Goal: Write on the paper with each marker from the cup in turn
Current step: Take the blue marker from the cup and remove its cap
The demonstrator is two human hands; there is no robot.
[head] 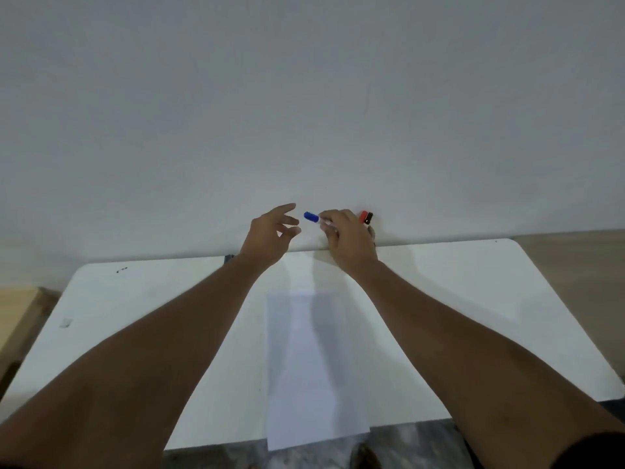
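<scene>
**Both hands raised over the far edge of the table, blue-capped marker held in the right**

The white rectangular table [456, 299] with rounded corners sits with its far edge against a plain pale wall [304, 96]. A white sheet of paper [314, 384] lies lengthwise along the middle of the table, its near end overhanging the near edge. The surface to the left and right of the sheet is bare and gives free room on both sides.

The right hand [348, 242] is above the far edge, fingers closed around a white marker with a blue cap [313, 217]; the capped end points left, out of the fist. The left hand [270, 236] is just beside that cap, not touching it, fingers spread and loosely curled, holding nothing.

Directly behind the right hand, at the far edge, the red and dark caps of two more markers [366, 217] stand up. The cup [372, 231] holding them is almost wholly hidden by the hand; only a pale sliver shows.

Other items: a small dark object [229, 258] at the far edge, partly covered by the left wrist, kind not discernible; dark specks [121, 270] near the far left corner; a faint mark [65, 322] near the left edge. Pale wooden furniture [17, 319] stands off the left edge. Both forearms cross the table from the near edge, flanking the paper.
</scene>
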